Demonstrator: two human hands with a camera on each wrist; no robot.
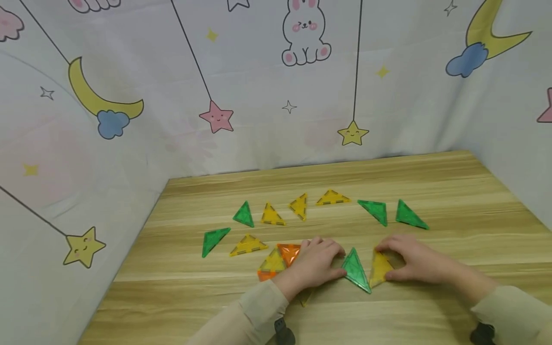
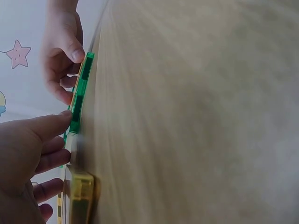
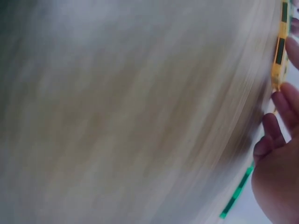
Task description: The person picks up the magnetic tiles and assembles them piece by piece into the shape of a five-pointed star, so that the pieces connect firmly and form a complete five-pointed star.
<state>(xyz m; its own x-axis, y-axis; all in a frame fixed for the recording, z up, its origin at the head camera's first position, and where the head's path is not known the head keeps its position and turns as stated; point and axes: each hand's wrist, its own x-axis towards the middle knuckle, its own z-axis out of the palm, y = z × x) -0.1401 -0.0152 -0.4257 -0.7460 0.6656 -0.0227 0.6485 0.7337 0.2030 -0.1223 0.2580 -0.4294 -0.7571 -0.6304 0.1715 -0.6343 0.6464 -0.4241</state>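
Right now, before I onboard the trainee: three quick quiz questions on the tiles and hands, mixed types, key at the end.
1. Multiple choice: which colour of tile does the right hand hold? A) green B) yellow C) orange
2. True or false: in the head view, the green tile beside the left hand lies left of the tile that the right hand holds.
3. Count: how many green tiles show in the head view?

Key: 1) B, the yellow tile. 2) True. 3) Five.
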